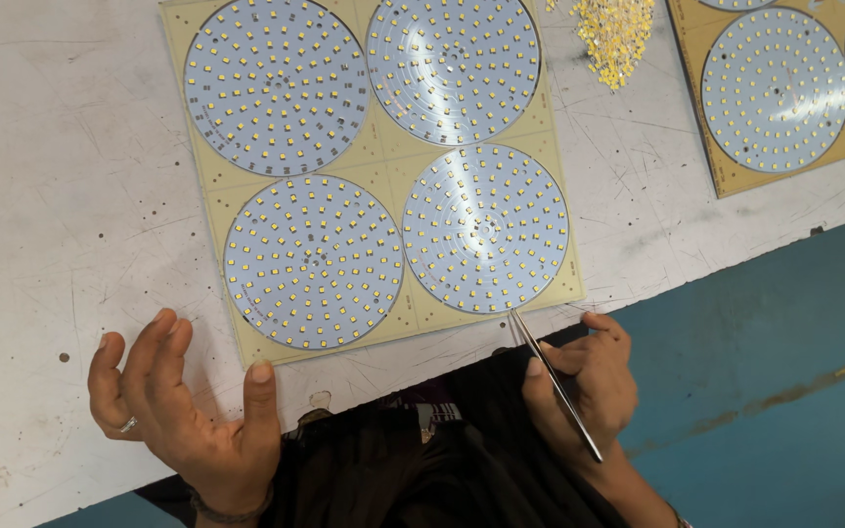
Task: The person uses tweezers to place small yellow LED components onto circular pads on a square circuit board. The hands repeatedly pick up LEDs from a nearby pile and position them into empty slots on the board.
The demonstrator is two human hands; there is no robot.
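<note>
the square tan panel carrying four round silver circuit boards dotted with small yellow chips lies flat on the scratched white worktable; every place below is told from this panel; the right hand sits just off the panel's near right corner, its thumb and fingers pinched around thin silver metal tweezers; the tweezers slant up toward the panel, their tip touching or just short of its near edge below the near right board, i cannot tell which; the left hand rests off the panel's near left corner, palm turned inward, fingers loose and half curled, grasping nothing, thumb tip just beside the panel's near edge; a ring shows on one finger; beyond the panel's far right corner lies a loose heap of tiny yellow chips; farther right sits a second tan panel of round boards, partly out of view.
</note>
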